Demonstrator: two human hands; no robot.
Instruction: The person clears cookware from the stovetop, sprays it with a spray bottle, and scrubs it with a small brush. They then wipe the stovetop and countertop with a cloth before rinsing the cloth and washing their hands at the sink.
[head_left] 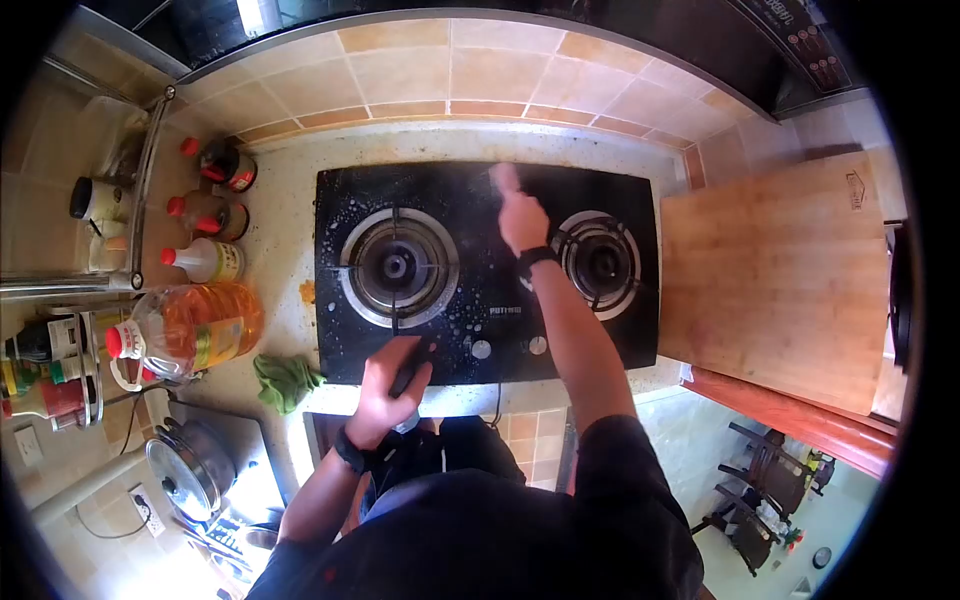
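Observation:
A black two-burner gas stove (480, 200) lies in front of me, with drops and foam spots on its glass, mostly around the left burner (397, 266). At its front edge, my left hand (385, 390) is closed around what looks like a spray bottle (408, 368) with a black head; a pale part shows below the fist, and my hand hides the rest. My right hand (522, 218) reaches to the back middle of the glass, left of the right burner (602, 262). Its fingertips are blurred, so whether they hold anything is unclear.
A crumpled green cloth (285, 382) lies at the counter's front left. Beside the stove's left stand a large oil jug (215, 325) and several sauce bottles (218, 215). A wooden board (775, 285) is at right. A lidded pot (185, 480) sits lower left.

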